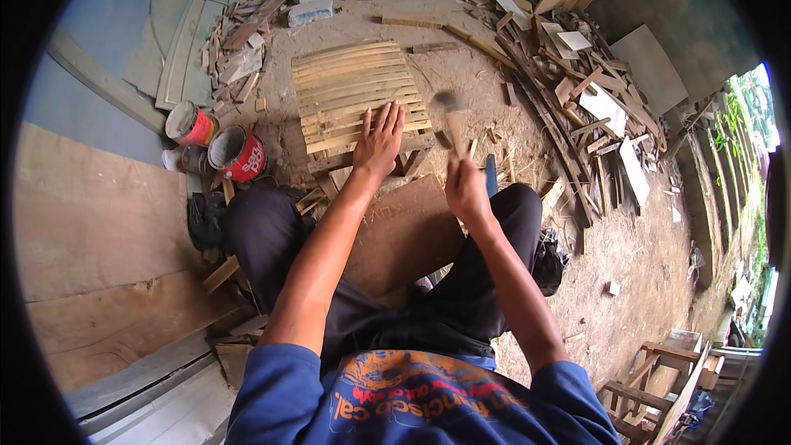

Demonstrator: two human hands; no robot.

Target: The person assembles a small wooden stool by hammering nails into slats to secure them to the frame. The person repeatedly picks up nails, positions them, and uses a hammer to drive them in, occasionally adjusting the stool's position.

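A slatted wooden panel [354, 82] of narrow pale strips lies in front of my knees. My left hand [381, 142] rests on its near edge, fingers stretched out, holding nothing. To the right of the panel, my right hand [470, 191] is closed round the handle of a hammer [455, 125]. Motion smears the hammer's head, which is raised beside the panel's right edge. Between my legs is a brown wooden board [404, 235] with faint markings. A narrow blue object [491, 175], its kind unclear, shows just beyond my right hand.
Two red paint cans [239, 156] [191, 125] stand at the left. Scrap wood [589, 107] is heaped along the right, with more offcuts [243, 62] at the far left. Pale blocks [311, 12] lie at the back. A wooden frame [651, 383] sits near right.
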